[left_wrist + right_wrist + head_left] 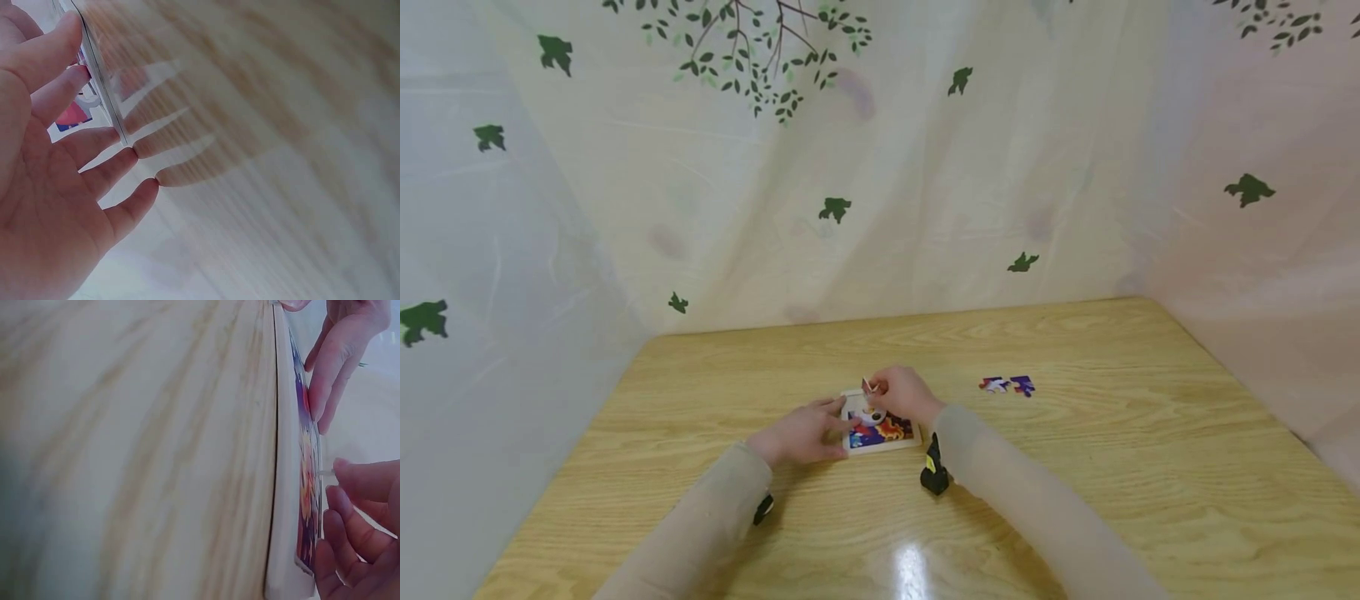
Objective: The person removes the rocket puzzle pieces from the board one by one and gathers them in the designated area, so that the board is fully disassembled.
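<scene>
A small jigsaw puzzle in a pale frame (886,448) lies on the table, with a colourful picture (891,430) inside. At its left side my left hand (805,433) rests with spread fingers, its fingertips at the frame's edge (103,75) and the thumb reaching over the picture. Above the far part of the frame, my right hand (906,393) pinches a puzzle piece (868,387) between thumb and fingers, tilted up. In the right wrist view that piece (326,472) appears as a thin pale edge at the fingertips, close over the picture.
Two loose puzzle pieces, one white and red (995,384) and one mostly purple (1022,385), lie on the wooden table (1112,433) right of the frame. A pale curtain (910,183) with leaf prints hangs behind the table. Black wrist devices (934,477) sit under the sleeves.
</scene>
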### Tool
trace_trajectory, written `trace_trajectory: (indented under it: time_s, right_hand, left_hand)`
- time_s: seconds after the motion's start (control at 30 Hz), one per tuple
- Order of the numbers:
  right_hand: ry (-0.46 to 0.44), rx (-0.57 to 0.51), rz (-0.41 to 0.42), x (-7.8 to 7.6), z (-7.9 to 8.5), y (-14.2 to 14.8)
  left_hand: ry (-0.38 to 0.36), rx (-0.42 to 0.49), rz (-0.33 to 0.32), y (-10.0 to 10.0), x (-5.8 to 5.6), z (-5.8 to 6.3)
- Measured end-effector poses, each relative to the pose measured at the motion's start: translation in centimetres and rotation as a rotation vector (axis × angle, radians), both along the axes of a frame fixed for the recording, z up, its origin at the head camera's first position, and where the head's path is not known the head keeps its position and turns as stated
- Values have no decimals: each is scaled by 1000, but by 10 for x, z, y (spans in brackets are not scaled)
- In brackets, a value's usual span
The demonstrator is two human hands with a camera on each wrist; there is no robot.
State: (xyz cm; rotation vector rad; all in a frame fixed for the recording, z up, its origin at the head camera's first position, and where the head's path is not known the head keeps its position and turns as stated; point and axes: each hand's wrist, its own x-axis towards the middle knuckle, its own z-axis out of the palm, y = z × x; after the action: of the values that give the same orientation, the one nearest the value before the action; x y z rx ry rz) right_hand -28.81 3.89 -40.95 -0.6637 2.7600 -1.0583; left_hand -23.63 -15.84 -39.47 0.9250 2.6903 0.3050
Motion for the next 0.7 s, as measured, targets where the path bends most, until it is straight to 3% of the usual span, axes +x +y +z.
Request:
trace_trajectory:
  time_s: [0.2,0.53,0.7]
  right_hand:
    - [10,37,-50,-1,-3,-3]
    - [7,-48,-82,-1,1,4]
    - [20,-92,-53,-2,5,16]
  left_hand:
    - [-1,-7,4,1,0,-2]
    - [-2,-21,30,1,-1,-5]
    - [-10,-21,41,2,0,-3]
